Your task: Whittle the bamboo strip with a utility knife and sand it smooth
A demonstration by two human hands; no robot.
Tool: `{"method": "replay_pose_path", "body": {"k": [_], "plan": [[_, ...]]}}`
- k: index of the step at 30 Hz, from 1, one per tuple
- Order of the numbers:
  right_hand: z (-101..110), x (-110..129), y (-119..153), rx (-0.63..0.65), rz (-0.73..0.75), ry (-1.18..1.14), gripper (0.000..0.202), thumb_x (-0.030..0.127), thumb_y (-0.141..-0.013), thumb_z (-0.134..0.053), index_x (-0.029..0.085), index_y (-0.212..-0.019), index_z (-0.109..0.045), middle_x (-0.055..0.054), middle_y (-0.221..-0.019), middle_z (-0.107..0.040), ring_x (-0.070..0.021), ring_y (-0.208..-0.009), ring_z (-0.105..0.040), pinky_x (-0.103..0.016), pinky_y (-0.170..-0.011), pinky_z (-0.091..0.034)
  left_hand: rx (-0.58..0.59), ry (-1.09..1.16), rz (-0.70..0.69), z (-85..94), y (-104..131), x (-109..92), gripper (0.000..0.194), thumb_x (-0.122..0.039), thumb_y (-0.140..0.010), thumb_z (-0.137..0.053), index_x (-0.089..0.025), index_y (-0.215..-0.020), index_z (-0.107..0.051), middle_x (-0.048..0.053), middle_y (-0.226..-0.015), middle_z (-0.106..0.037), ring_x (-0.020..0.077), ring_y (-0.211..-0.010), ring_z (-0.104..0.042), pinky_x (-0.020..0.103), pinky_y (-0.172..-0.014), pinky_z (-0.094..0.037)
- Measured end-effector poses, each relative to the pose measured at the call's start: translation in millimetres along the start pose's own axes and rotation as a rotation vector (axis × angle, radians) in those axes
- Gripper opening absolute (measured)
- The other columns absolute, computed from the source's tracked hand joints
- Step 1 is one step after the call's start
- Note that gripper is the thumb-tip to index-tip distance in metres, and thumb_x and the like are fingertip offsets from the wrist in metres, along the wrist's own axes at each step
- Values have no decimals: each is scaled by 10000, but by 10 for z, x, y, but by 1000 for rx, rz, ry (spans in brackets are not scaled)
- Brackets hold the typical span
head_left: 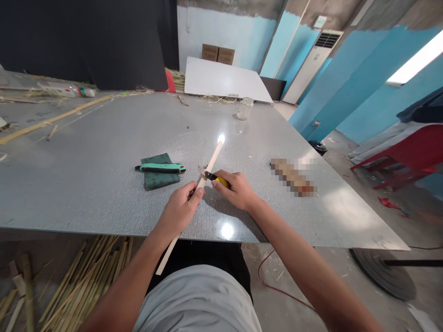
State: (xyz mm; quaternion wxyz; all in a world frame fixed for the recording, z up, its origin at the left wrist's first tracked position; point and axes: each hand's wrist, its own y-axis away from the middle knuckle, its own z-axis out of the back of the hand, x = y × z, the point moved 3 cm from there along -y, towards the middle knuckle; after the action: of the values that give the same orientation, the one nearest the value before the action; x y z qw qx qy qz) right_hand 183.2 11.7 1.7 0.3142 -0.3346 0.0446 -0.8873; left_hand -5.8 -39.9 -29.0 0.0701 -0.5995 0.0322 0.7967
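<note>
My left hand [185,203] is closed round a pale, flat bamboo strip [215,156], which slants from over my lap up across the grey table [104,184]. In my right hand [235,188] is a yellow and black utility knife [221,180], its blade lying against the strip just beyond my left fingers. A small curled shaving shows beside the blade. Left of my hands, a green and black cutter [162,168] rests on a dark green sheet of sandpaper or cloth [161,181].
A blurred brown block [292,177] lies on the table to the right. A clear jar [245,109] stands near the far edge, before a white board [224,78]. Bamboo strips [86,281] are piled below the near left edge. At far right is a red stool [408,152].
</note>
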Motion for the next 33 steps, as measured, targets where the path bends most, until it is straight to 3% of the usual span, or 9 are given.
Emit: {"method": "replay_pose_path", "body": {"k": [18, 25, 33], "plan": [[68, -32, 6, 15, -4, -4, 359, 479, -1040, -489, 181, -977, -680, 47, -623, -467, -105, -538, -404, -292, -585, -293, -26, -70, -19, 28, 24, -63, 392, -517, -1042, -476, -216, -791, -486, -35, -667, -468, 124, -575, -418, 279, -539, -302], [122, -117, -16, -137, -149, 22, 361, 494, -1025, -495, 205, -863, -640, 39, -610, -442, -120, -550, -369, -304, -577, -278, 8, -89, -51, 30, 60, -134, 410, -495, -1045, -473, -213, -748, -460, -42, -622, -436, 120, -550, -397, 284, -544, -297], [304, -447, 17, -337, -409, 105, 390, 524, -1011, -490, 200, -916, -685, -6, -629, -567, -166, -598, -489, -311, -617, -302, 137, -233, -74, -12, 78, -169, 415, -469, -1046, -464, -210, -723, -435, -35, -614, -457, 133, -570, -407, 299, -563, -262]]}}
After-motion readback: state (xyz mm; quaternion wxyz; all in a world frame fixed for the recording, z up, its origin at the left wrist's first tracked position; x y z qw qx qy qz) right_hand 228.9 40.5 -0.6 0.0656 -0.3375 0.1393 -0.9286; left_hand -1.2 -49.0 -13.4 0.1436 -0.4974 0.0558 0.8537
